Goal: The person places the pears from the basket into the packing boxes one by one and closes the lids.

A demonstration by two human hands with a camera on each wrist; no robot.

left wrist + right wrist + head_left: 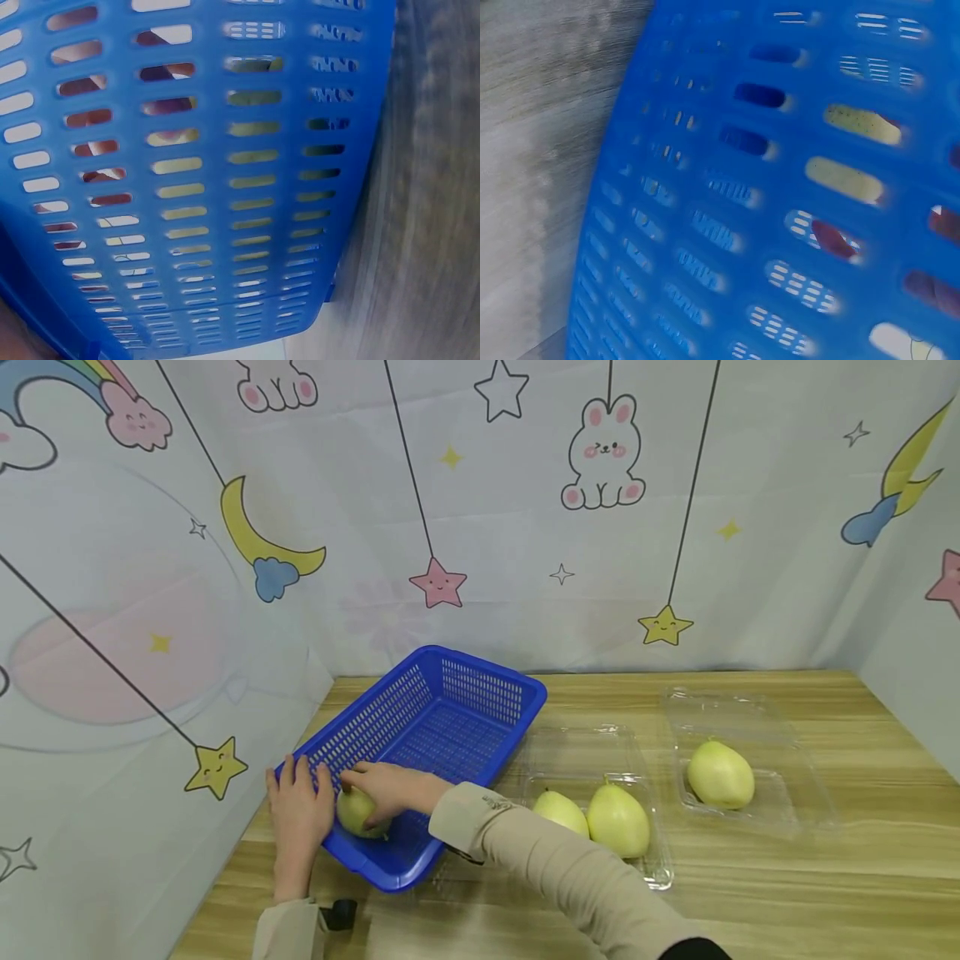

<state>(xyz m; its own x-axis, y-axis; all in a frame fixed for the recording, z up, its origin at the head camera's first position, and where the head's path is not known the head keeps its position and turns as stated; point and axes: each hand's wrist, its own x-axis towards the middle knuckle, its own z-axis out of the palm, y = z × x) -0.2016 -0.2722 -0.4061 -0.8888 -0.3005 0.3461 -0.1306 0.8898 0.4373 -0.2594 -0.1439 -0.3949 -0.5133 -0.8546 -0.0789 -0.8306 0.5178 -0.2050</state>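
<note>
My right hand (pixel 390 789) reaches over the near end of a blue plastic basket (pixel 517 697) and grips a yellow-green pear (pixel 354 814) inside it. Through the slotted wall in the right wrist view, bits of the pear (pixel 845 180) and of fingers (pixel 834 238) show. On the basket's left rim rests my left hand (pixel 300 814), its fingers fairly straight and spread along the edge. The left wrist view looks at the basket wall (pixel 217 142) from outside, with pale green pear skin behind the slots.
Right of the basket, a clear plastic clamshell box (pixel 660 872) holds two pears (pixel 618 822). Farther right, another open clear box (pixel 780 797) contains one pear (pixel 720 774). Everything stands on a wood-grain table (pixel 847 893), backed by a printed cloth (pixel 510 527).
</note>
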